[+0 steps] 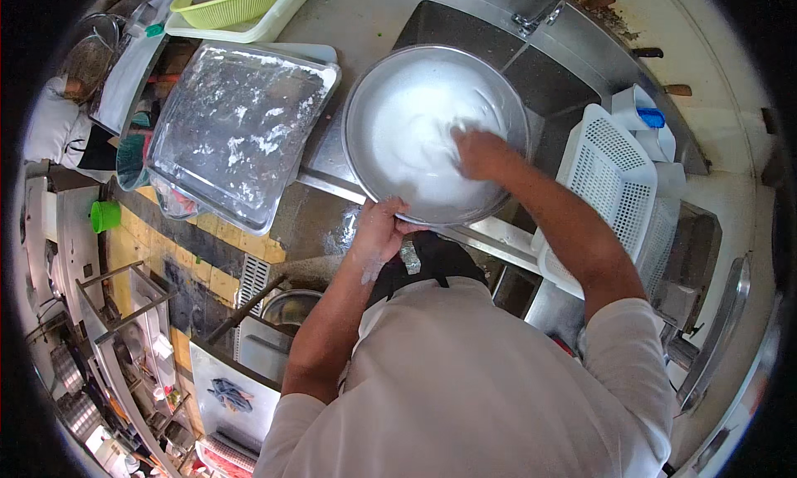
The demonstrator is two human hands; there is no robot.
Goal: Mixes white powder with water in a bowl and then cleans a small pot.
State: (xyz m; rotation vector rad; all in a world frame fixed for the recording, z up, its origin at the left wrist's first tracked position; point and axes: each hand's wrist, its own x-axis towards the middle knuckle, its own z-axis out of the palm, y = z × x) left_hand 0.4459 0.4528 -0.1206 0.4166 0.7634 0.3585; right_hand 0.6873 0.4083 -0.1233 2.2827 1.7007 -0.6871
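Note:
A wide round metal basin (358,160) stands over the near edge of the double sink, with white, milky-looking contents (411,123) in it. My left hand (383,229) grips the basin's near rim, with white residue at the wrist. Inside the basin, to the right of its middle, is my right hand (479,154), blurred, its fingertips down at the white contents; whether they hold anything is hidden. Left of the basin lies a large rectangular metal tray (230,135) with patches of white residue.
White perforated plastic baskets (613,179) are at the right of the sink. The faucet (535,20) is at the back. A yellow-green colander (243,7) rests in a white tub (274,29), upper left. Another person (56,129) is at the far left.

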